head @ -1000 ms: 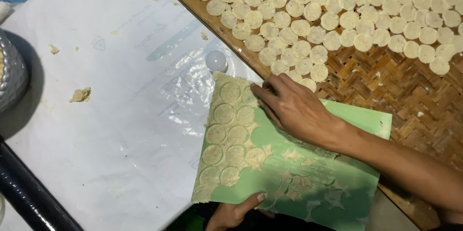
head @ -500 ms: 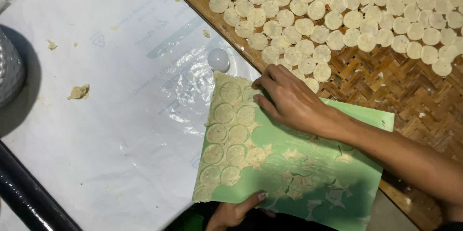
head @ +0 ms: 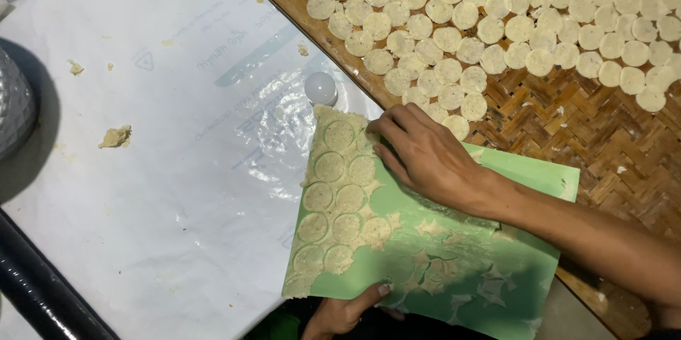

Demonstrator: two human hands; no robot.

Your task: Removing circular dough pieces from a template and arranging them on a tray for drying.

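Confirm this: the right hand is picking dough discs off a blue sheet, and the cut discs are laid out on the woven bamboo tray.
Not quite. In the head view the sheet under the right hand is green, not blue. The dough discs and the woven bamboo tray are as stated.

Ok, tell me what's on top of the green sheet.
On the green sheet: cut dough rounds, star-shaped dough scraps, and the right hand. Whatever lies beneath that hand is hidden.

White plastic sheet lay open leftward; a small white ball and packed dough discs obstructed the woven tray.
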